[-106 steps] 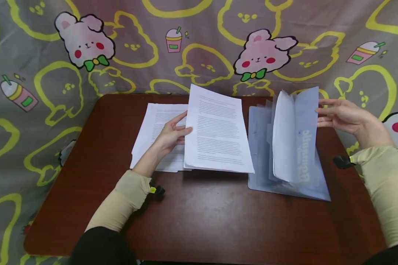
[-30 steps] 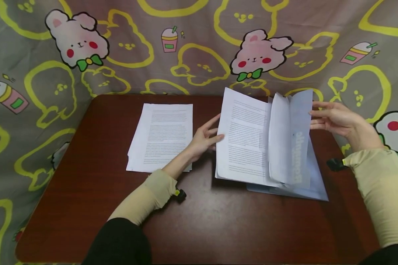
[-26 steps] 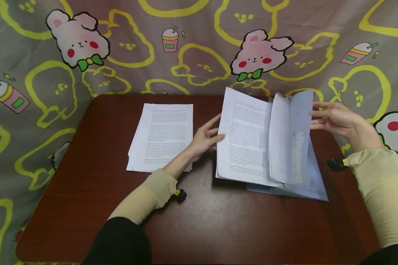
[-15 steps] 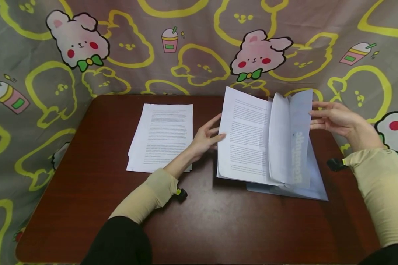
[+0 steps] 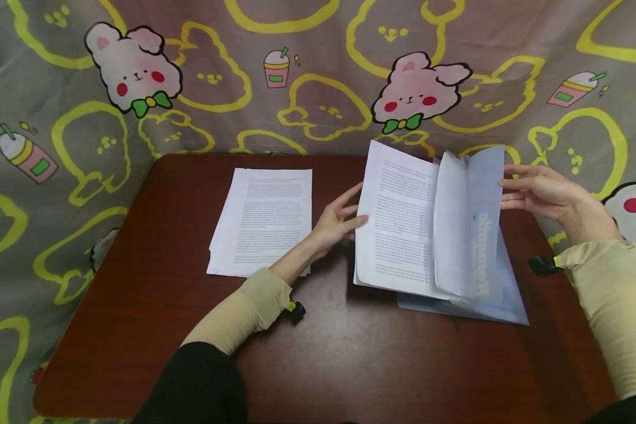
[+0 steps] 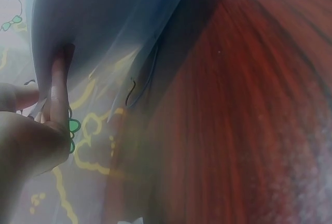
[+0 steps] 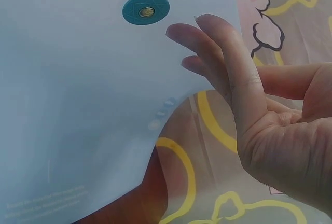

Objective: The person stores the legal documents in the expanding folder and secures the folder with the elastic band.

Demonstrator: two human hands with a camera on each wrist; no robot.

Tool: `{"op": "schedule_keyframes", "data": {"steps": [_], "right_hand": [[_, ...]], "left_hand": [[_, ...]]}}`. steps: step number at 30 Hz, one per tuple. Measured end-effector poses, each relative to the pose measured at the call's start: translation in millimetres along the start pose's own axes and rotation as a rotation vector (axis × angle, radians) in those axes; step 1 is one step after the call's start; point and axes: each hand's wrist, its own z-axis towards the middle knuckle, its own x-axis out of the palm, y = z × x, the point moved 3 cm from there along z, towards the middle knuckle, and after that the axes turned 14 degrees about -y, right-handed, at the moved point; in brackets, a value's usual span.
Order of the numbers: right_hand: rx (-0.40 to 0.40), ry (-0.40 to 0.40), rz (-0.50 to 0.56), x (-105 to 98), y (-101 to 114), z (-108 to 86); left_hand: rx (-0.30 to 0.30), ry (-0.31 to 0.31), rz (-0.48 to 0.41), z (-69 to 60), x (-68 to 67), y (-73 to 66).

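My left hand [image 5: 335, 227] pinches the left edge of a stack of printed paper [image 5: 400, 224], thumb on the printed face and fingers behind, as the left wrist view also shows. The stack is raised off the table and tilted, its right side tucked beside white pages [image 5: 450, 224] that stand within a translucent blue plastic folder [image 5: 509, 294]. My right hand [image 5: 543, 191] holds the folder's lifted cover [image 5: 484, 224] by its right edge. Fingers [image 7: 207, 53] lie along the cover's outer side, near a teal round button [image 7: 146, 9].
Another pile of printed sheets [image 5: 270, 224] lies on the left part of the brown table [image 5: 339, 353], its edges slightly uneven. A patterned cloth [image 5: 318, 47] hangs behind the table. Black wrist cameras [image 5: 297, 311] are strapped below the hands.
Since 3.5 s ago my left hand has carried the paper stack right, off the other pile and against the folder's pages. The right hand keeps the cover lifted. Over the last second little differs.
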Motion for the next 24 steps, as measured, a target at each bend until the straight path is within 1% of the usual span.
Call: {"op": "schedule_keyframes", "data": {"steps": [9, 12, 18, 20, 24], "right_hand": [[-0.005, -0.010, -0.049, -7, -2, -0.2], [-0.009, -0.009, -0.042, -7, -1, -0.7], [-0.002, -0.020, -0.027, -4, -1, -5.7], [0.006, -0.018, -0.004, -3, 0, -7.4], [-0.006, -0.013, -0.005, -2, 0, -9.0]], "left_hand": [[0.004, 0.007, 0.013, -0.4, 1.8, 2.0], [0.009, 0.010, 0.006, -0.5, 3.4, 2.9], [0.018, 0.022, -0.008, 0.3, 10.8, 5.4], [0.019, 0.024, -0.013, 0.6, 13.7, 6.4], [0.023, 0.025, -0.028, 1.0, 19.8, 8.0]]}}
